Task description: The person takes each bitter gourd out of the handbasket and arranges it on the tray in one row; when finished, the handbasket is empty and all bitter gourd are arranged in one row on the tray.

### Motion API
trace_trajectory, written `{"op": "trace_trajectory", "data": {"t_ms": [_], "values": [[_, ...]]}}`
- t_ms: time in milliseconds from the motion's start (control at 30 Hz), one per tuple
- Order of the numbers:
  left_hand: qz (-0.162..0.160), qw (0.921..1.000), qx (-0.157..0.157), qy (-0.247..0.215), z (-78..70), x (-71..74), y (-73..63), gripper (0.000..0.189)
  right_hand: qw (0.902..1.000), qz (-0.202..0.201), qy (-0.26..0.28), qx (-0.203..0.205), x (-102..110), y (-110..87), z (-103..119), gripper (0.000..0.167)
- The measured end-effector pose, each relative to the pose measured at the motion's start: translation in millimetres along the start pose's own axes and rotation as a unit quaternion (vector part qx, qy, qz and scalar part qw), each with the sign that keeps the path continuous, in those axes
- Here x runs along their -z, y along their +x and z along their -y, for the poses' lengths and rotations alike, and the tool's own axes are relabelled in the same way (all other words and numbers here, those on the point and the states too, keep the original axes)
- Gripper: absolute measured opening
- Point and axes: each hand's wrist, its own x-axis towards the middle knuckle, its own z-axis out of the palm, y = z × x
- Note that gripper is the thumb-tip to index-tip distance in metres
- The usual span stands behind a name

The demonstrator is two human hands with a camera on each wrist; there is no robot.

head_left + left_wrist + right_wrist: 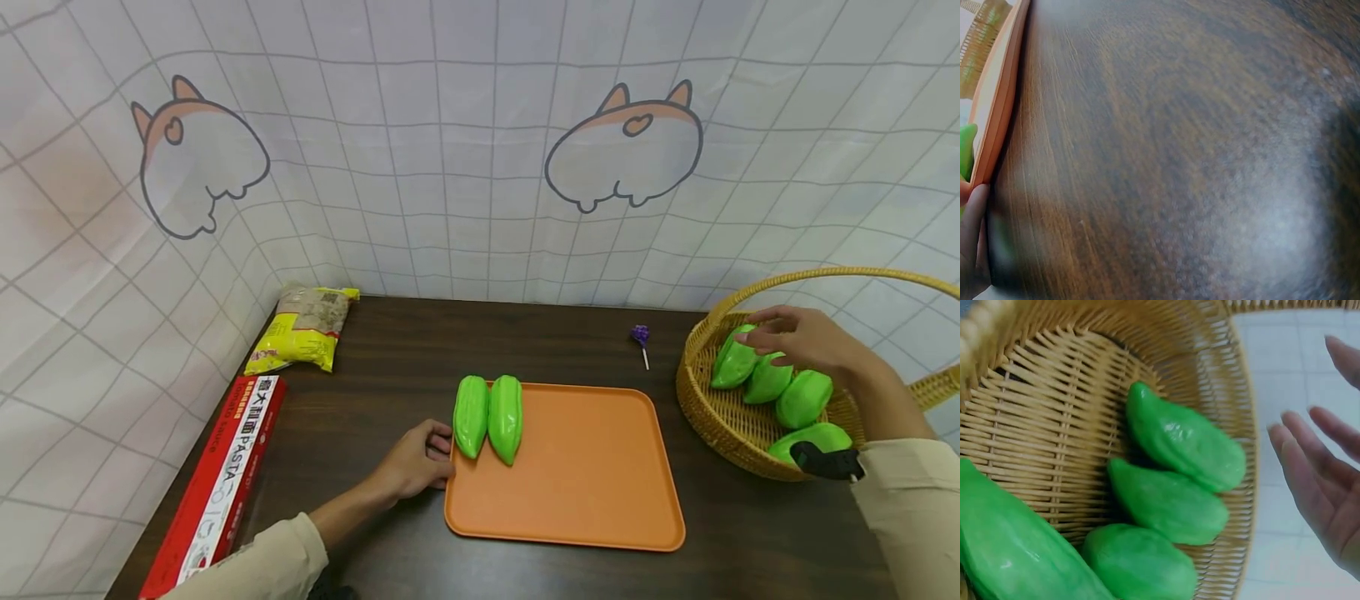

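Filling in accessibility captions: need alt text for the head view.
A person's right hand hovers over a wicker basket holding four green fruit-shaped pieces, while the left hand grips the left edge of an orange tray with two more. A purple-wrapped lollipop, a red pasta box and a yellow packet lie on the dark table.

Dark table (480,333); tray (585,471), basket (711,432), lollipop (641,335), bag (306,331), box (217,483) atop

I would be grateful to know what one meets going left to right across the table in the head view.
Red pasta box, yellow bag, left hand, first long green piece, second long green piece, purple lollipop, wicker basket.
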Motion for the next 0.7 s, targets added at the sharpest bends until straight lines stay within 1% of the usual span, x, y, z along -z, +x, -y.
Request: {"op": "trace_trajectory", "data": {"t_ms": [133, 367, 500, 700], "values": [[0.0, 1.0, -0.001, -0.001, 0.8, 1.1, -0.1, 0.058, 0.9996, -0.004, 0.014, -0.023, 1, 10.6, -11, 0.079], [-0.001, 1.0, 0.002, 0.005, 0.1, 0.6, 0.3, 0.058, 0.998, 0.007, 0.016, -0.06, 1, 23.9, -28, 0.09], [-0.001, 1.0, 0.001, 0.005, 0.2, 0.2, 1.0, 0.058, 0.998, 0.008, 0.013, -0.061, -1, 26.7, -32, 0.091], [-0.001, 1.0, 0.003, 0.007, 0.3, 0.6, 1.0, 0.057, 0.9983, 0.02, -0.002, -0.055, -4, 29.4, -31, 0.084]]}}
